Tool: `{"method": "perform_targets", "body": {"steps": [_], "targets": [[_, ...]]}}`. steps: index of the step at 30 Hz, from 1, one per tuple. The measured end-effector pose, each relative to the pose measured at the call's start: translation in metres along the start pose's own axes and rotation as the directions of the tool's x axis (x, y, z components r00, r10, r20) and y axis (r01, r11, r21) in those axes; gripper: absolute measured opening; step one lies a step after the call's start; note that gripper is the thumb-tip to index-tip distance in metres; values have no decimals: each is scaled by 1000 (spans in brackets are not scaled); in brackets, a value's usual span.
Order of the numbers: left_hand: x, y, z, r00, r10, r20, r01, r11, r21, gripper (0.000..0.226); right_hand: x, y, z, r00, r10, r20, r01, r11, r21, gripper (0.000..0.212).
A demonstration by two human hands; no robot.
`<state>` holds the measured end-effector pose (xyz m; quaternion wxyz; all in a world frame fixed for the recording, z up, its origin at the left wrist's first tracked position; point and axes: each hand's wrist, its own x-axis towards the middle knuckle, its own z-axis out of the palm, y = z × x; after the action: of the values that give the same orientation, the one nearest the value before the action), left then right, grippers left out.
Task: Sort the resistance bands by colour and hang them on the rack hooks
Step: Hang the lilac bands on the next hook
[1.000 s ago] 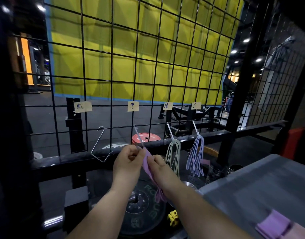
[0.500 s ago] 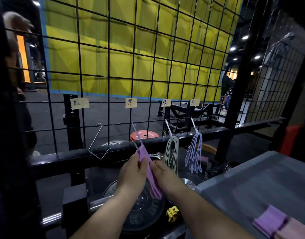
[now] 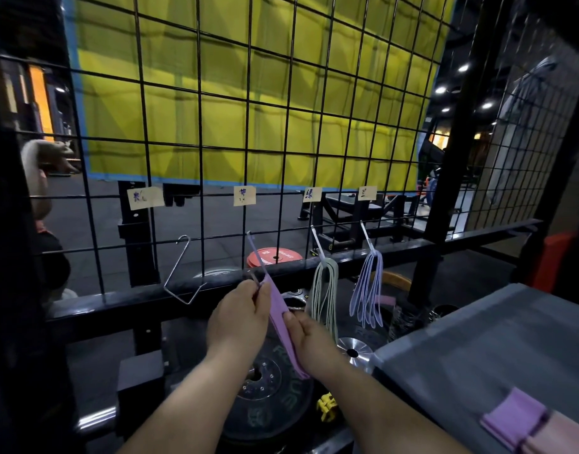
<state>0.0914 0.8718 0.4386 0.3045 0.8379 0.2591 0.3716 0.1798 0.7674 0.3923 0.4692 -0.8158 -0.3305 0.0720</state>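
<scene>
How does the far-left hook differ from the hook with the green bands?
The far-left hook is bare; the green-band hook carries green bands. The far-left hook's whole bent shape shows; the green-band hook's lower end is hidden by its bands. Both are metal and hang on the wire grid.

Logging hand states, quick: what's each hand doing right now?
Left hand: pinches the top of the flat purple rubber resistance band by the thin metal hook.
Right hand: grips the same band lower down.
</scene>
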Motion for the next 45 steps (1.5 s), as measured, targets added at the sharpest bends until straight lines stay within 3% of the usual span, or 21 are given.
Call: {"method": "perform_targets", "body": {"steps": [4, 7, 10, 20, 32, 37, 42, 45], "targets": [[-4, -2, 1, 1000, 21, 4, -21, 999, -31, 34, -2, 1, 0, 1000, -6, -10, 6, 1000, 2, 44], [-4, -8, 2, 999, 51, 13, -45, 965, -257, 6, -4, 0, 1, 1000, 1, -7, -1, 1000, 24, 45], [-3, -10, 1, 995, 102, -20, -101, 906, -410, 25, -6, -3, 0, 1000, 21, 24, -22, 997, 74, 41], [4, -2, -3, 997, 60, -51, -78, 861, -502, 25, -9, -9, -5, 992, 65, 111, -83, 982, 171, 32], [5, 2, 2, 989, 81, -123, -135, 837, -531, 24, -8, -13, -12, 986, 46, 161, -69, 988, 141, 34], [6, 8, 6, 997, -46, -63, -4, 775, -632, 25, -8, -15, -17, 983, 31, 180, -52, 992, 114, 31], [7, 14, 9, 969, -208, 136, 232, 558, -797, 22, -6, -13, -17, 981, 54, 187, -77, 990, 117, 28], [8, 16, 3, 957, -226, 180, 276, 530, -802, 23, -6, -11, -16, 978, 72, 195, -98, 987, 126, 33]]}}
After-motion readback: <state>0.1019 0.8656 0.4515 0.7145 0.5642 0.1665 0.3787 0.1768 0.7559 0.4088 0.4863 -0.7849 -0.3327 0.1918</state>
